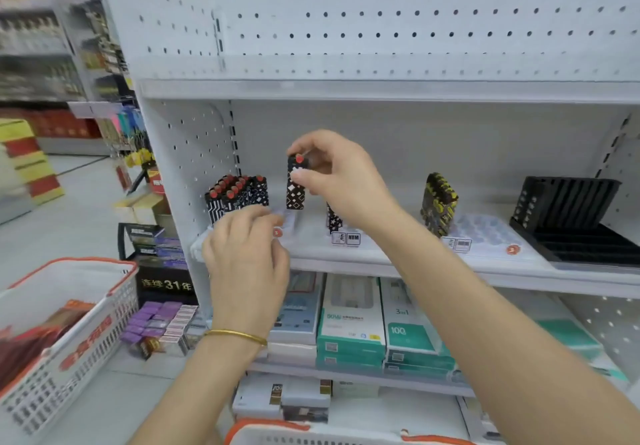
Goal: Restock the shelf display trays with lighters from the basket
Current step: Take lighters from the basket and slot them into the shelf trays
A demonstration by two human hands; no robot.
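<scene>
Right hand [332, 174] pinches a lighter [295, 185] upright above the tray [286, 220] at the shelf's [381, 258] left end; left hand [247, 254] touches the tray's front, grip unclear.

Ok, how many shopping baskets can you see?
2. The left basket stands beside the shelf; the bottom basket shows only its orange rim at the picture's lower edge. Others may be out of view.

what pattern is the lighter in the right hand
Lighter: black, white diamonds, red top; head view.
</scene>
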